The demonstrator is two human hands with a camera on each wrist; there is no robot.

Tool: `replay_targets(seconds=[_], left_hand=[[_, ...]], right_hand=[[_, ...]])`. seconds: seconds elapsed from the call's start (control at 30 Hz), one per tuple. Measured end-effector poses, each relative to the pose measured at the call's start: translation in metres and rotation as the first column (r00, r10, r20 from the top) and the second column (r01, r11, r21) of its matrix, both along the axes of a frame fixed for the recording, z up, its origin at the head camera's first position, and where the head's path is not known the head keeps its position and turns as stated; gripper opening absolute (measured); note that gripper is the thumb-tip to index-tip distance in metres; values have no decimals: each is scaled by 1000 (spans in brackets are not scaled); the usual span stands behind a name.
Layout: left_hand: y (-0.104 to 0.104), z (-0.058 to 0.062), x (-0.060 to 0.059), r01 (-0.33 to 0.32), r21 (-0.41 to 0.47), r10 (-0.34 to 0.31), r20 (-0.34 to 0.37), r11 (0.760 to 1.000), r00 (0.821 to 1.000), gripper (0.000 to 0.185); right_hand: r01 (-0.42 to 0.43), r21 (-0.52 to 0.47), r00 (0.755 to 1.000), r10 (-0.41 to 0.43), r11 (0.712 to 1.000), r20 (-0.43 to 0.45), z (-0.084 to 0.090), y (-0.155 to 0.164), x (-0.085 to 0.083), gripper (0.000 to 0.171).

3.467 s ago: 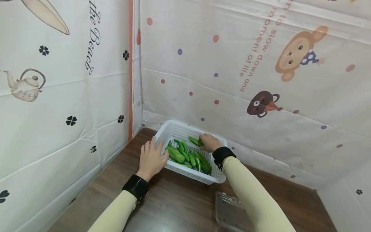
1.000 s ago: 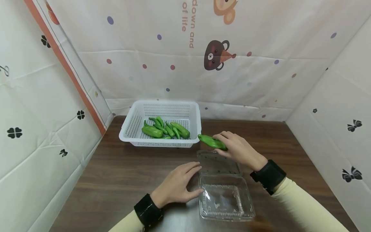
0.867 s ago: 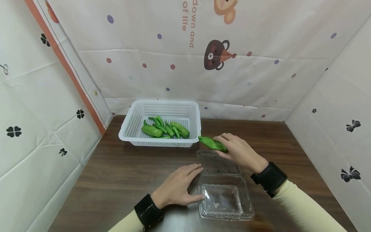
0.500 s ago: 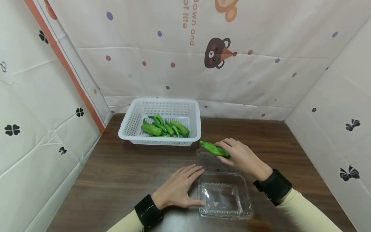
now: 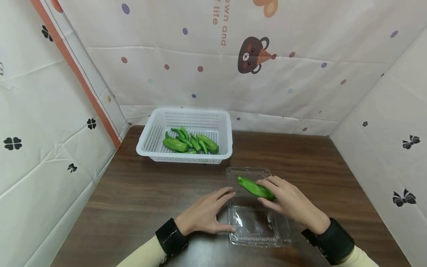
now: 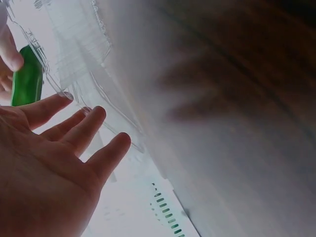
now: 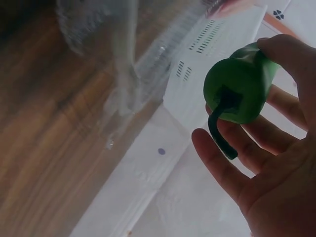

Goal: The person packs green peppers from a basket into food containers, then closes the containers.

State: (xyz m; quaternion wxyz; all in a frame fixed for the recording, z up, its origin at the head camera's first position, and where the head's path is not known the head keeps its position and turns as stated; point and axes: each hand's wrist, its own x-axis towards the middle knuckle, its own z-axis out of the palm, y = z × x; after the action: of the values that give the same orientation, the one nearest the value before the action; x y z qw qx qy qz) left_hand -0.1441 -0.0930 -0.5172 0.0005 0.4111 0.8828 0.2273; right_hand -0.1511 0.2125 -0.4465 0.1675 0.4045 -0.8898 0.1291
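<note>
My right hand (image 5: 287,198) holds a green pepper (image 5: 255,188) over the open clear plastic clamshell box (image 5: 258,228), fingers curled round it. The right wrist view shows the pepper (image 7: 241,88) stem end on, between thumb and fingers. My left hand (image 5: 208,213) lies flat on the table with straight fingers, its thumb touching the box's left edge; in the left wrist view the left hand (image 6: 64,143) is spread beside the clear box (image 6: 79,64). A white basket (image 5: 148,139) with several green peppers (image 5: 188,142) stands behind.
The brown wooden table (image 5: 133,196) is closed in by patterned white cloth walls (image 5: 300,66) on the left, back and right. The box's lid (image 5: 247,174) lies open toward the basket.
My right hand has carried the pepper from beside the basket back toward me and lower, over the clamshell box. The left hand has stayed at the box's left edge.
</note>
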Motion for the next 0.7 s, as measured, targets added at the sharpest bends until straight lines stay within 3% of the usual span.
replay_targets(seconds=[0.7], left_hand=[[1,1,-2,-18,-15,18,-12,1000,1000,102]], right_hand=[[-69,46,988,62,997,140,-13,-1,30,45]])
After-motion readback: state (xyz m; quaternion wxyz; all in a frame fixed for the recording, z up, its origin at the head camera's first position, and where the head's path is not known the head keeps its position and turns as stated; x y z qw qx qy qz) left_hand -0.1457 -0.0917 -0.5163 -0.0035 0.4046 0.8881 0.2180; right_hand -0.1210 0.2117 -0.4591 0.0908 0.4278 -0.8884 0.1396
